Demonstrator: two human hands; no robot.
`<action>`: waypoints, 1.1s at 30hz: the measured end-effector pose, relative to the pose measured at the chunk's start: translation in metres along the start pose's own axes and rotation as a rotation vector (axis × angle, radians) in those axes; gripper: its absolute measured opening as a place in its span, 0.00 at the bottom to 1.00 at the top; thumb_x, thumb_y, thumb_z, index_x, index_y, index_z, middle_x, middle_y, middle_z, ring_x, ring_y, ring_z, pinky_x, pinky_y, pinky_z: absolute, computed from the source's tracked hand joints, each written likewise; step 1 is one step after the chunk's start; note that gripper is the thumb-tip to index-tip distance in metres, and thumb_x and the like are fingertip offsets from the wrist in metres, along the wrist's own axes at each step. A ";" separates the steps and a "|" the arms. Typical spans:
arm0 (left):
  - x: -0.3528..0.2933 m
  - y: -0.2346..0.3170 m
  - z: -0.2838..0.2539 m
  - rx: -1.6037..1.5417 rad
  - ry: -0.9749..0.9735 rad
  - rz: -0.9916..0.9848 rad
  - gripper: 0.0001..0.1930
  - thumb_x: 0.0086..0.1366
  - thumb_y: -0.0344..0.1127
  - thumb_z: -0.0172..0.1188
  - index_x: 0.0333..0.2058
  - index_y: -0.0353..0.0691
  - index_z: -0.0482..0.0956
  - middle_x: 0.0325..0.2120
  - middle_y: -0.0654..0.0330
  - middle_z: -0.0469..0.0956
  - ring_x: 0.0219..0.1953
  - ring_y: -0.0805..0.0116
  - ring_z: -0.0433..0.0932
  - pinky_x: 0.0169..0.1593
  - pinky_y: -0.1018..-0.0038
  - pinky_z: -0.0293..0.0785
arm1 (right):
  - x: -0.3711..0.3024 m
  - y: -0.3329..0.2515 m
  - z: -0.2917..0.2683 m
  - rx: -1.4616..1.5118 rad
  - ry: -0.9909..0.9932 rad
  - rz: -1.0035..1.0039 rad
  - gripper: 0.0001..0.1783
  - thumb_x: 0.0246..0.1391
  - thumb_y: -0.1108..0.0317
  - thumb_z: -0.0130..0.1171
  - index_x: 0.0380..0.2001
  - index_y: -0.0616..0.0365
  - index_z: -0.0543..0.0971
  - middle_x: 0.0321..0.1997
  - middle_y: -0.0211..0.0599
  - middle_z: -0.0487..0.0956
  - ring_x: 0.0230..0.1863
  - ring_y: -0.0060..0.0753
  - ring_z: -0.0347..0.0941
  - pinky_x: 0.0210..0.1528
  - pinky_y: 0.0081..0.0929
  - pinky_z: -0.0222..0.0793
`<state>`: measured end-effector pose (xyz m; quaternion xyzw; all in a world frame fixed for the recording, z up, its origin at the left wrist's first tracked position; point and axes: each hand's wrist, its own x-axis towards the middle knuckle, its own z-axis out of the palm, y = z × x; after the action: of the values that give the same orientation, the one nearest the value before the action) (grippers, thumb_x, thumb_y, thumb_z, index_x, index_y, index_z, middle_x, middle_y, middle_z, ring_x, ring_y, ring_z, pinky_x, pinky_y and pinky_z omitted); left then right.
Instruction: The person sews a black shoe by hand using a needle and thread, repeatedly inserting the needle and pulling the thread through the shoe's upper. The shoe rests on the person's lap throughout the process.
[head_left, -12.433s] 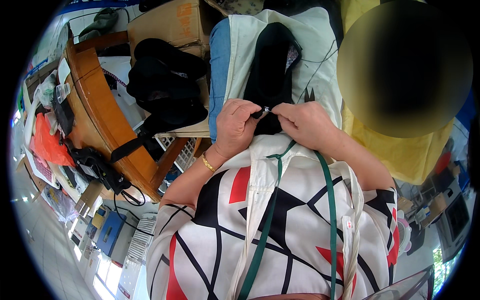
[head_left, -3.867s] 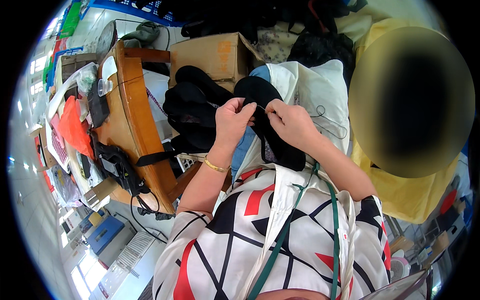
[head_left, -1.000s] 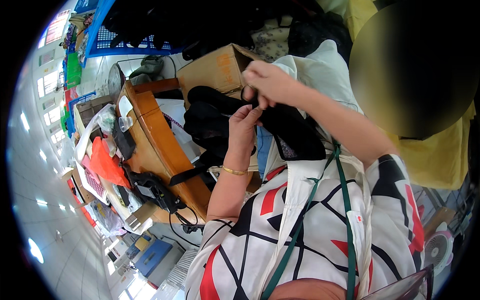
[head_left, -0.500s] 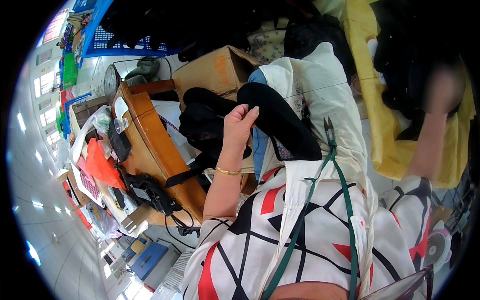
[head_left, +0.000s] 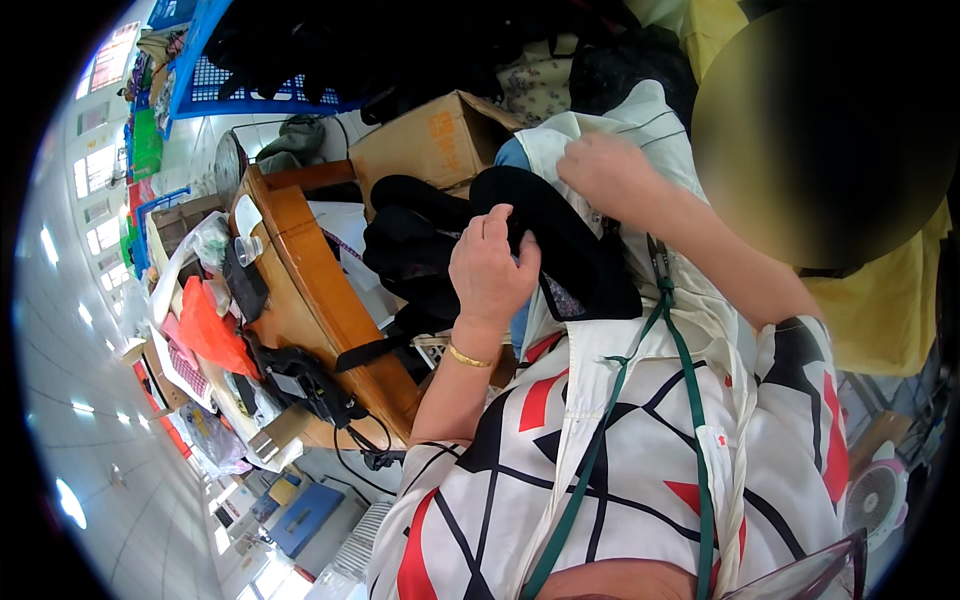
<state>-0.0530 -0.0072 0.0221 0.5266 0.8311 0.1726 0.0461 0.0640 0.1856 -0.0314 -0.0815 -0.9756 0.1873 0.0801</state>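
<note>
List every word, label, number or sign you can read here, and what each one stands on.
No words or numbers read clearly.
Cardboard box: orange print, too blurred to read.
White tag against the patterned top: small red arrow-like mark, no readable words.
Black shoe by the left hand: no lettering visible.

One left hand [head_left: 495, 268], one right hand [head_left: 612, 178], one bracelet [head_left: 469, 357], one black shoe [head_left: 592, 268] on lap [head_left: 700, 292], one fan [head_left: 877, 500].

Wooden table [head_left: 322, 285], bright windows [head_left: 97, 172], apparently ceiling lights [head_left: 70, 503]
</note>
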 end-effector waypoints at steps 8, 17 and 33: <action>-0.003 -0.007 0.021 -0.075 0.041 -0.115 0.25 0.53 0.37 0.73 0.47 0.38 0.72 0.36 0.55 0.76 0.34 0.58 0.77 0.36 0.66 0.75 | 0.049 -0.062 -0.003 1.834 0.477 0.612 0.17 0.68 0.59 0.53 0.28 0.57 0.76 0.26 0.24 0.72 0.29 0.20 0.70 0.33 0.24 0.69; 0.005 -0.025 0.030 -0.160 0.048 0.006 0.21 0.57 0.27 0.63 0.50 0.43 0.72 0.34 0.54 0.77 0.35 0.52 0.78 0.37 0.63 0.77 | 0.021 -0.080 -0.042 1.990 0.461 0.624 0.10 0.66 0.65 0.51 0.31 0.57 0.75 0.28 0.24 0.71 0.27 0.16 0.63 0.32 0.19 0.62; 0.014 -0.003 0.059 -0.580 -0.355 0.321 0.18 0.55 0.28 0.61 0.46 0.49 0.79 0.35 0.58 0.79 0.40 0.52 0.79 0.42 0.66 0.77 | -0.071 -0.109 -0.060 1.441 0.313 0.513 0.14 0.71 0.66 0.45 0.28 0.57 0.67 0.27 0.23 0.65 0.29 0.16 0.57 0.33 0.18 0.57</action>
<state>-0.0466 0.0178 -0.0325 0.6371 0.6336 0.3120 0.3089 0.1305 0.0931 0.0557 -0.2579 -0.5412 0.7739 0.2041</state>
